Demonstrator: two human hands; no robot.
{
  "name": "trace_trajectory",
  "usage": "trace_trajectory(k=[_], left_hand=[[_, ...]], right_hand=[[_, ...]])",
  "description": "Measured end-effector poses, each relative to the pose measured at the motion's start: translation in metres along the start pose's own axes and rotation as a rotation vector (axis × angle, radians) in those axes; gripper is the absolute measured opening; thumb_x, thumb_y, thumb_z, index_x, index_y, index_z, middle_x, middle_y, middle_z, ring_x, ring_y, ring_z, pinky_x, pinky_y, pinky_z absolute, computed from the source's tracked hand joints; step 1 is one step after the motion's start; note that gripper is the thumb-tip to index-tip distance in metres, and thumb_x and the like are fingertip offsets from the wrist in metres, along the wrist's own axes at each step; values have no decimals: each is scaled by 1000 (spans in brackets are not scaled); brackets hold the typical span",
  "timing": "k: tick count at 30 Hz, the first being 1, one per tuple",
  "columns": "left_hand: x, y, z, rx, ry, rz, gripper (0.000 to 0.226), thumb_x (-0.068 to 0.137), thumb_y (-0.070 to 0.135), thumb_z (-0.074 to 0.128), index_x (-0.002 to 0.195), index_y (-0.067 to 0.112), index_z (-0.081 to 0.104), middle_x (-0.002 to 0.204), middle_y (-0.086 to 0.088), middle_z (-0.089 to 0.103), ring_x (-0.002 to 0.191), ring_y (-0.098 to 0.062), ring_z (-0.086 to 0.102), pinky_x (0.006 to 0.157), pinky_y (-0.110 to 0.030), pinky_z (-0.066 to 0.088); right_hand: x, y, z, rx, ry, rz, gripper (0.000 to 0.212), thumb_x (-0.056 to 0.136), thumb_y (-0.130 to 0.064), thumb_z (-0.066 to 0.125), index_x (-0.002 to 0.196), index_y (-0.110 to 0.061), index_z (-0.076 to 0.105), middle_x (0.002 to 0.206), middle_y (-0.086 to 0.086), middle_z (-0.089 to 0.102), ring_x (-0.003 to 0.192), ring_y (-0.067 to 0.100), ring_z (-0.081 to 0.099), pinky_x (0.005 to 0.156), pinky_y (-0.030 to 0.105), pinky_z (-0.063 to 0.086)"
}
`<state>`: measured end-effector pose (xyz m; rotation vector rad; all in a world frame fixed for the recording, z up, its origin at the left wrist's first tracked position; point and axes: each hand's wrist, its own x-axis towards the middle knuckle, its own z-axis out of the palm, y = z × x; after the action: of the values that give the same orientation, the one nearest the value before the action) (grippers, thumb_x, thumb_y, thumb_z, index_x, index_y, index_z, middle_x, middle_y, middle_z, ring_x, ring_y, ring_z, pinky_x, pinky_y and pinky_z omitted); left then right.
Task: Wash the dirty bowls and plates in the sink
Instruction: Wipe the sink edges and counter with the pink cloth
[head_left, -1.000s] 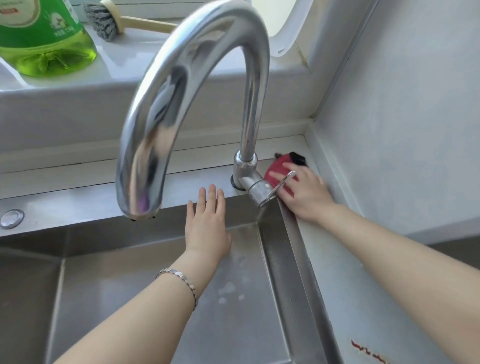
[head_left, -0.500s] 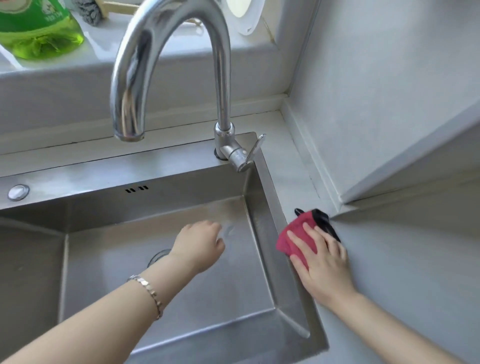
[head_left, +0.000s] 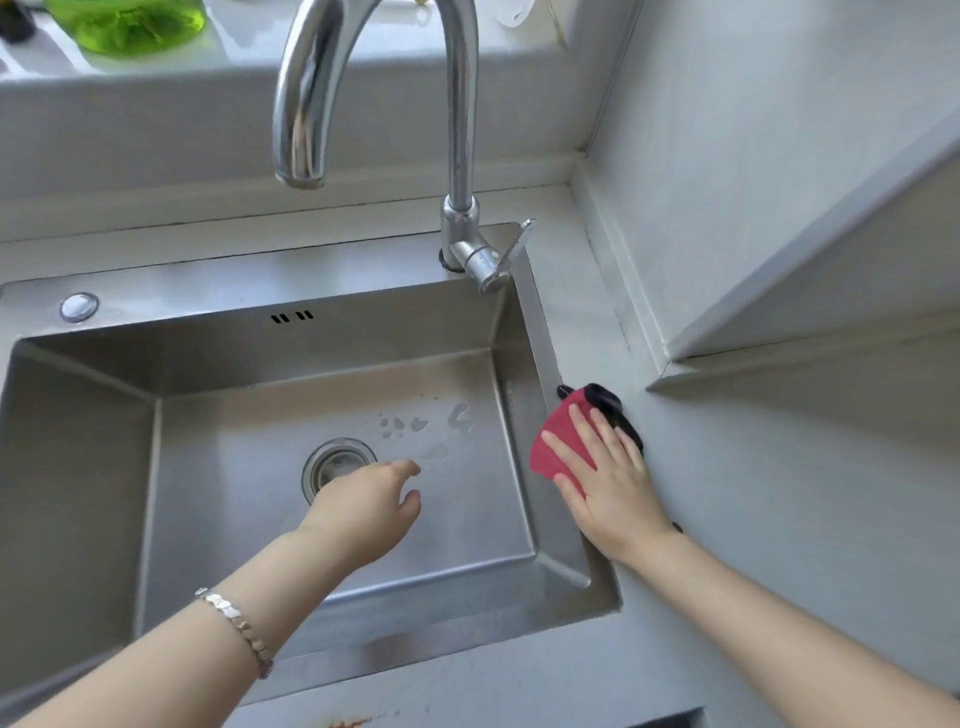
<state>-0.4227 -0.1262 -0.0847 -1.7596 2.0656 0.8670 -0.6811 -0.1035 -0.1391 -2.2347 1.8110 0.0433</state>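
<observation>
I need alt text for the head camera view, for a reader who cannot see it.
A person's right hand presses a red cloth flat on the grey counter beside a steel sink that holds no dishes. The left hand, loosely curled, hangs above the drain. No water runs from the faucet.

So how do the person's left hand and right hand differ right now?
The left hand hangs over the sink basin near the drain, fingers loosely curled and holding nothing; the right hand lies flat, fingers spread, pressing a red cloth onto the countertop beside the sink's right rim. The left wrist wears a bracelet; the right wrist is bare. Both arms are bare and reach forward.
</observation>
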Motion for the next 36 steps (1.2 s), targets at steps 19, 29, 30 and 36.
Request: trace_trajectory(k=[19,29,30,36], left_hand=[[-35,12,25,-36,-39,-24,39,97,34,37,135,27,42,133,6,53,119,-17,51,90,-27,43],[-44,47,71,-68,-254,122,29,93,38,46,118,31,59,121,9,60,108,-15,57,81,-23,43],[-44,46,72,-75,-258,118,27,93,38,47,115,31,62,116,9,63,104,-15,59,78,-23,43],[-42,43,73,-109,-239,107,24,93,37,52,110,29,66,108,7,66,99,-15,59,72,-20,40]], right_hand=[[-15,55,-23,29,-108,185,74,78,-53,-2,147,-34,16,158,-8,4,146,12,1,114,27,0],[-42,54,-13,251,22,736,46,101,-35,22,147,-36,18,159,-6,-1,145,14,-5,115,36,0],[-42,35,-7,251,17,647,46,101,-36,20,147,-36,19,159,-7,0,145,13,-5,114,34,-1],[-108,-1,13,120,24,226,50,89,-42,25,133,-35,49,145,-2,43,131,15,25,103,45,35]])
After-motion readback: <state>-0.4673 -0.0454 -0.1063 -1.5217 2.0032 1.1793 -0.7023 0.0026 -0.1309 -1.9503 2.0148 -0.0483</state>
